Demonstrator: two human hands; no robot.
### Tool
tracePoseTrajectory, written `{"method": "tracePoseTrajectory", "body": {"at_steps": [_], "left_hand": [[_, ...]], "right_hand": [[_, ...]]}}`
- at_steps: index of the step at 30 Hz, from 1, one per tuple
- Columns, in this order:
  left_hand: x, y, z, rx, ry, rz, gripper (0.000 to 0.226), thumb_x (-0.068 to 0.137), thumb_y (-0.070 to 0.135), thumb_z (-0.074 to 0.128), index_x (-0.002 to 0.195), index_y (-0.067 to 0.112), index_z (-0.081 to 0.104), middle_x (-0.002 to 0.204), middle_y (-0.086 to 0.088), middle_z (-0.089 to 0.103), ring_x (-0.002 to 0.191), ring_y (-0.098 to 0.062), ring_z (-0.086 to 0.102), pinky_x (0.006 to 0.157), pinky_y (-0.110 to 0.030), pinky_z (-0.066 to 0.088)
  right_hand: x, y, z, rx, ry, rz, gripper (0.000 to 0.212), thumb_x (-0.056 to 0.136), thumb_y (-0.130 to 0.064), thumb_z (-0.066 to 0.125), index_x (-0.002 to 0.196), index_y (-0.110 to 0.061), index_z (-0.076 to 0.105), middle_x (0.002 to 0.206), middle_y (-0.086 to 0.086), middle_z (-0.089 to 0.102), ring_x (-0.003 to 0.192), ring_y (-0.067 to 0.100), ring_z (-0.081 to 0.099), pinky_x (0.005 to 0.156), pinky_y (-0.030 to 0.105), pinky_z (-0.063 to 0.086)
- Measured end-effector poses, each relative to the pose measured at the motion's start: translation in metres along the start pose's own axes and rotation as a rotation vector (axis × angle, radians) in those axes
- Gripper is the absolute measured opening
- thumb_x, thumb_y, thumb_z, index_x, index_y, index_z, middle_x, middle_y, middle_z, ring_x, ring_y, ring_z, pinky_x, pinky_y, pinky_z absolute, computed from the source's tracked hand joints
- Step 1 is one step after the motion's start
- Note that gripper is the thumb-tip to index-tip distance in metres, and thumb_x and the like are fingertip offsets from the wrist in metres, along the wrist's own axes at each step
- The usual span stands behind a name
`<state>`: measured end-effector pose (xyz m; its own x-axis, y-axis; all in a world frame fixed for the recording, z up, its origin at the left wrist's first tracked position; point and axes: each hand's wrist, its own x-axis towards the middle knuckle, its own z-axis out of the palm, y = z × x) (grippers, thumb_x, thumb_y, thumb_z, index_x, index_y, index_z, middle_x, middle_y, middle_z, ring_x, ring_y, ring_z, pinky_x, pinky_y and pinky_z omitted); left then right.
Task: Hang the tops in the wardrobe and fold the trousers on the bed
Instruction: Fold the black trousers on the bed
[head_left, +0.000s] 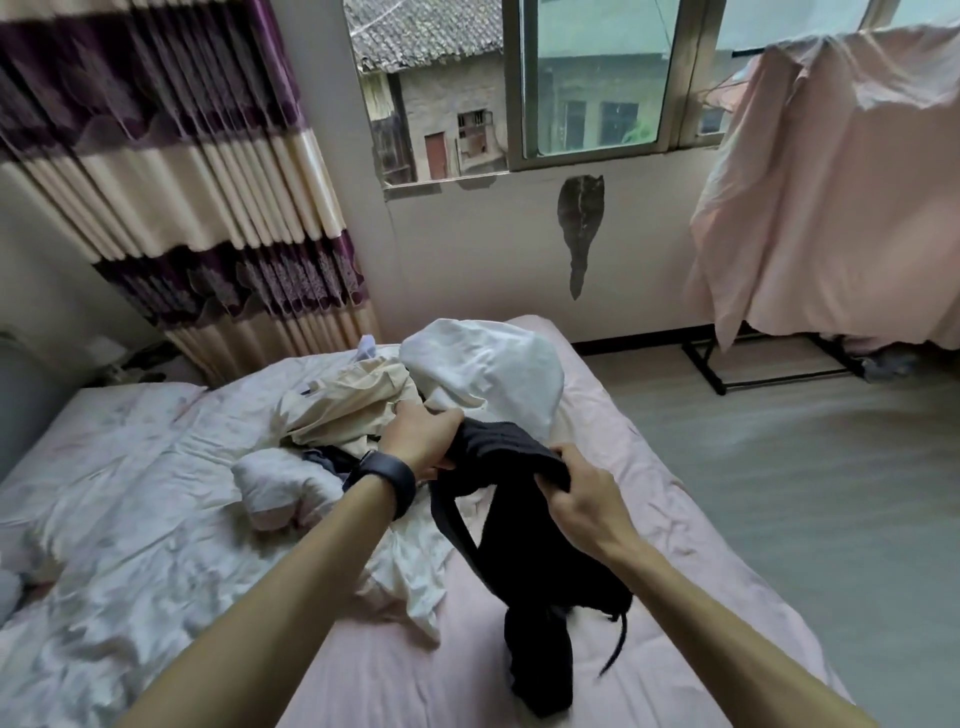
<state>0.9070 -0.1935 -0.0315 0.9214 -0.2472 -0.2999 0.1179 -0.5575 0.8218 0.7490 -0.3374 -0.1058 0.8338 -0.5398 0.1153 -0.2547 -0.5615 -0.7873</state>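
Observation:
A black garment with a drawstring hangs over the pink bed, its lower end lying on the sheet. My left hand grips its upper edge on the left, and my right hand grips the same edge on the right. Behind my hands lies a heap of clothes: a cream garment, a white garment and a bit of dark cloth under them. No wardrobe is in view.
A crumpled white quilt covers the left of the bed. A striped purple and cream curtain hangs at the back left. At the right a black rack carries a pink sheet, with grey floor before it.

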Motion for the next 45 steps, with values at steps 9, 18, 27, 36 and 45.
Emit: {"method": "tracePoseTrajectory", "body": {"at_steps": [9,18,27,36,45], "left_hand": [[-0.045,-0.027,-0.014,0.463,-0.203,0.678,0.080,0.066,0.082,0.063,0.132,0.040,0.050,0.122,0.017,0.064,0.113,-0.004,0.060,0.095,-0.031,0.050],[-0.037,-0.003,-0.059,0.506,0.015,0.766,0.027,0.082,0.024,0.061,0.107,0.031,0.067,0.087,0.009,0.072,0.084,-0.018,0.067,0.079,-0.035,0.053],[-0.049,0.024,-0.129,0.164,-0.365,0.605,0.041,0.064,0.059,0.084,0.091,0.032,0.070,0.079,0.010,0.071,0.072,0.000,0.063,0.069,-0.010,0.046],[-0.102,0.055,-0.103,0.531,0.316,0.843,0.020,0.084,0.038,0.066,0.102,0.029,0.063,0.079,0.009,0.066,0.084,-0.020,0.068,0.073,-0.026,0.046],[-0.131,0.156,-0.122,0.168,0.804,0.762,0.039,0.094,0.042,0.064,0.110,0.007,0.066,0.099,-0.015,0.073,0.098,-0.037,0.067,0.079,-0.032,0.048]], "right_hand": [[0.049,-0.064,-0.035,-0.158,-0.173,-0.129,0.021,0.082,-0.016,0.061,0.099,-0.023,0.071,0.081,-0.012,0.067,0.080,0.012,0.062,0.061,0.005,0.041],[0.045,-0.074,-0.055,-0.350,-0.167,-0.168,0.026,0.085,-0.032,0.072,0.109,-0.037,0.065,0.099,-0.019,0.069,0.082,0.009,0.058,0.073,0.027,0.043],[0.050,-0.059,-0.127,-0.461,-0.100,-0.034,0.016,0.086,-0.044,0.069,0.096,-0.032,0.067,0.083,0.001,0.069,0.083,0.028,0.067,0.074,0.036,0.054],[0.061,-0.093,-0.163,-0.080,0.371,-0.272,0.028,0.085,-0.017,0.065,0.109,-0.020,0.051,0.077,0.004,0.066,0.071,0.030,0.060,0.068,0.032,0.048],[0.081,-0.187,-0.231,0.214,0.525,-0.269,0.016,0.083,-0.025,0.062,0.098,-0.027,0.055,0.074,-0.017,0.055,0.067,0.000,0.050,0.055,0.014,0.034]]}}
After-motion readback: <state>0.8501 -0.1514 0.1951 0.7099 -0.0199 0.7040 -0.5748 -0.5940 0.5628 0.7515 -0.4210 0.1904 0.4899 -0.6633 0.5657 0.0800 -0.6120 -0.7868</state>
